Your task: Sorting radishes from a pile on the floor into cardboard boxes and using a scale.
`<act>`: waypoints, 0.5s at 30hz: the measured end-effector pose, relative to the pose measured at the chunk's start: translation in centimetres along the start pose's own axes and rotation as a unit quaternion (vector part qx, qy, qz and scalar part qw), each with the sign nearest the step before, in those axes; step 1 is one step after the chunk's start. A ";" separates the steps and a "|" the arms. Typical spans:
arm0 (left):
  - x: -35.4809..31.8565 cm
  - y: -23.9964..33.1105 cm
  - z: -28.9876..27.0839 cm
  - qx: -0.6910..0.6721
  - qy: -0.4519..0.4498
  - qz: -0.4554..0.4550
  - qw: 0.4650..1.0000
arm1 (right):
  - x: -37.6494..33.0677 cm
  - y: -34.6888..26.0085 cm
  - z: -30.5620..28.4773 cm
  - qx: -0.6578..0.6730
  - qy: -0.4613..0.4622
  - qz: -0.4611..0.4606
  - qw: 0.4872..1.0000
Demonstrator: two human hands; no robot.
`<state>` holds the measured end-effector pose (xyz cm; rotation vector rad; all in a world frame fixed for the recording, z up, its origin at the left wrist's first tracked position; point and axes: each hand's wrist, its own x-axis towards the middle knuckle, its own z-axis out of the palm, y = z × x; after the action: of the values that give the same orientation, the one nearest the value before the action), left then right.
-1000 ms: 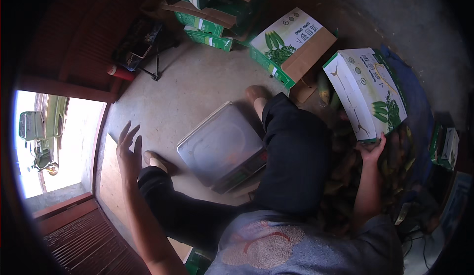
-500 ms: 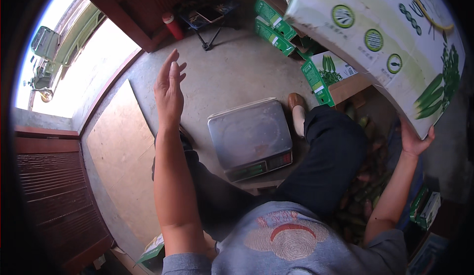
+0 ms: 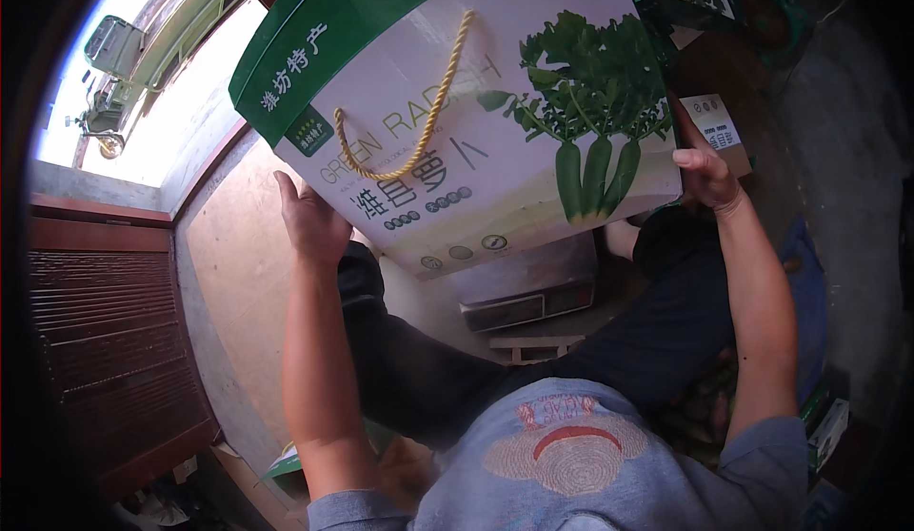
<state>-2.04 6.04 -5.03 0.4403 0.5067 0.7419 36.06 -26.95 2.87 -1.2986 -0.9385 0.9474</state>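
Observation:
A large white and green carton (image 3: 505,164) with printed green radishes hangs tilted in front of me, above my lap. It has a yellow twisted rope handle (image 3: 443,102) looped across its face. My left hand (image 3: 319,221) holds the carton's lower left edge, its thumb sticking up and its other fingers hidden behind the box. On the right side, my right hand (image 3: 706,171) grips the edge with the thumb showing at the front. Beneath the carton stands a flat weighing scale (image 3: 543,274), partly covered by it, on the floor between my legs.
To the left, a thin wooden board (image 3: 238,293) lies on the floor beside a dark red slatted door (image 3: 114,312). Vegetables lie heaped by my right leg, partly in shadow. Another printed carton (image 3: 712,121) sits beyond my right hand. A green vehicle (image 3: 119,45) stands outside the doorway.
The carton has swung from the upper right to the middle, its handle side now facing me. My left hand, empty before, has come to its left edge. The right hand has moved up and inward.

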 end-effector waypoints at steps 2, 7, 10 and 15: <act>-0.8 0.1 -1.1 0.006 -0.028 -0.007 1.000 | -0.1 0.9 -1.5 0.100 -0.044 0.039 0.993; -2.1 -2.2 -3.6 0.040 -0.023 -0.061 0.997 | 0.7 2.7 -1.5 0.178 0.049 0.241 0.953; -2.4 -4.4 -4.6 0.259 0.117 -0.173 0.943 | -0.4 5.9 -2.2 0.195 0.029 0.294 0.935; -3.4 -5.4 -5.2 0.295 0.164 -0.232 0.912 | -2.3 6.1 -1.7 0.145 -0.018 0.347 0.926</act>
<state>-4.37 1.08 -11.19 0.7281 1.1219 0.1804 36.63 -29.40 -3.40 -1.3738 -0.3211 1.5924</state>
